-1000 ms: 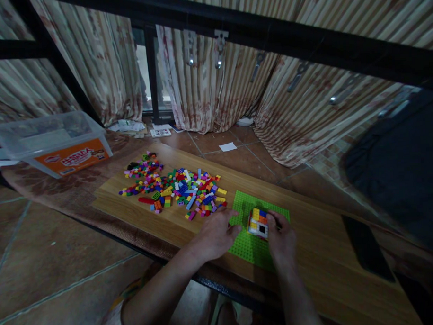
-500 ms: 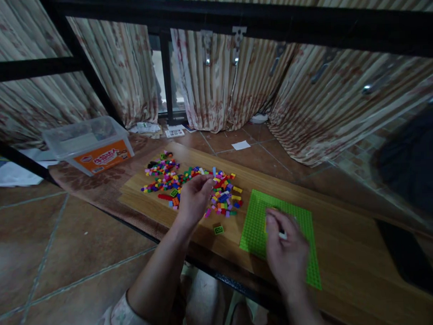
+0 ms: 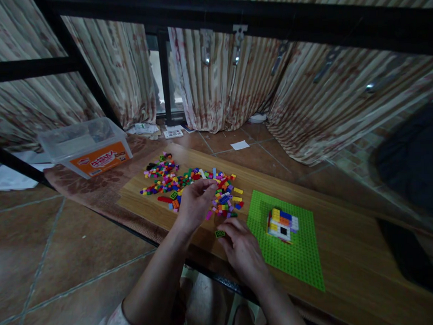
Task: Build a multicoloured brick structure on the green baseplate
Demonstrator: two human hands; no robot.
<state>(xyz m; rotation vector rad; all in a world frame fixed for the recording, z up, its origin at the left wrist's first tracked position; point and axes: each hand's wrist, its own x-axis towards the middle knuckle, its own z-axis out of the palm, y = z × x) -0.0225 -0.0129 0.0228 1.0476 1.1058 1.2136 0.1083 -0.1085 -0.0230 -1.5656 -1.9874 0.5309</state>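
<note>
- Closest in, at 12 o'clock from the seated person, the right hand (image 3: 240, 244) bends its thumb and fingers to a small green brick (image 3: 219, 234); the fingertips appear to touch it, though whether they are clamped on it cannot be told.
- At 11 o'clock from the right hand and apart from it, the left hand (image 3: 196, 206) hangs over the loose bricks (image 3: 186, 177), thumb and finger near together; whether a piece sits between them is too small to tell.
- At 1 o'clock, a brick model (image 3: 282, 225) in yellow, blue, orange and white rests on a studded green board (image 3: 305, 254), touched by neither hand. This much appears done: many pieces joined into one compact block, with a dark square in it.
- From 11 to 12 o'clock, the loose bricks spread across the wooden tabletop (image 3: 343, 253), a large supply unjoined; how many are left to add cannot be told.
- Farther off, at 11 o'clock, stands a clear plastic box (image 3: 102, 159); striped curtains (image 3: 231, 86) hang beyond.
</note>
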